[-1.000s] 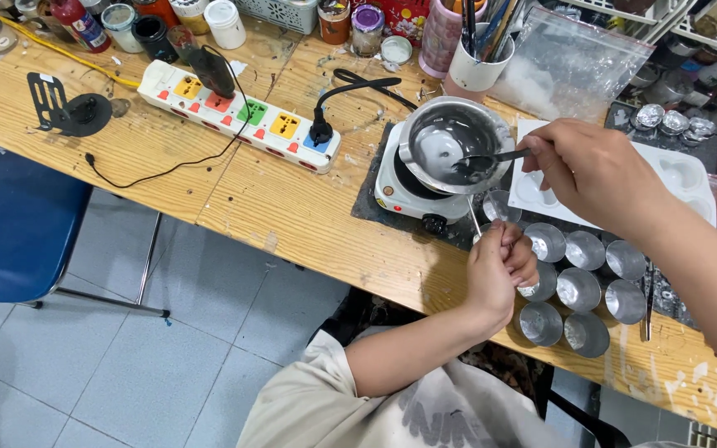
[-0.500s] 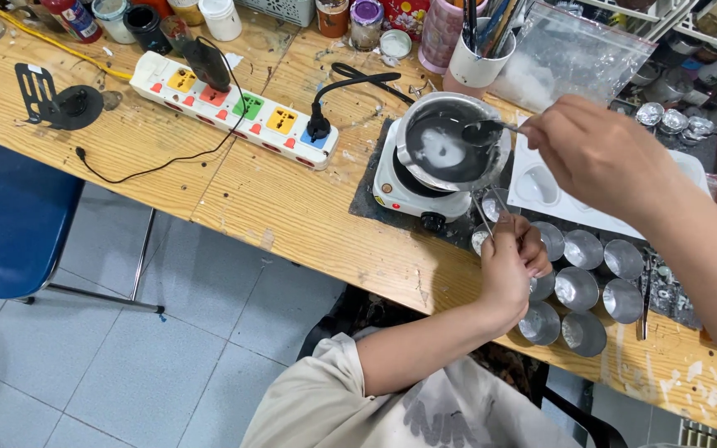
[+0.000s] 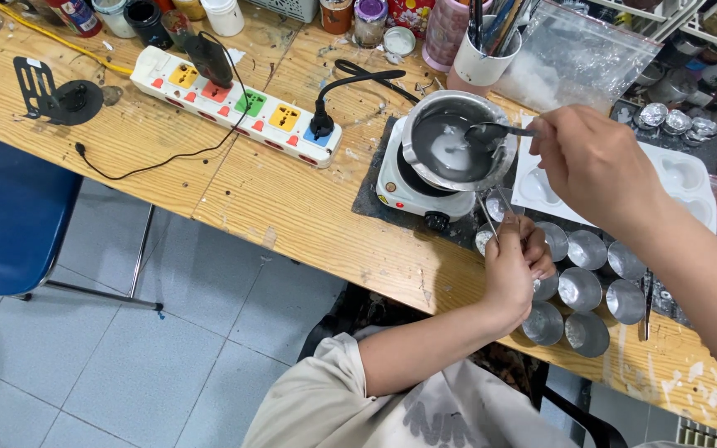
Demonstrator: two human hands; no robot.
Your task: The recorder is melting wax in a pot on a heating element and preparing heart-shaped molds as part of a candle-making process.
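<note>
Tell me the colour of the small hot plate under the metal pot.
White, with a black knob on its front: the hot plate, seen in the head view.

A clear plastic bag [image 3: 576, 51] of white material lies at the table's back edge, beside small labelled jars [image 3: 370, 18].

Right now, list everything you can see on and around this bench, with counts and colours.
Power strip: one, white with coloured sockets, bench left.
Hot plate: one, white, on a dark mat.
Metal pot: one, silver, on the hot plate.
Spoon: one, over the pot.
Small tins: about eight, silver, bench front.
White mould tray: one, right.
Blue chair: one, left.
Left hand: pinching a thin stick.
Right hand: holding the spoon.
</note>
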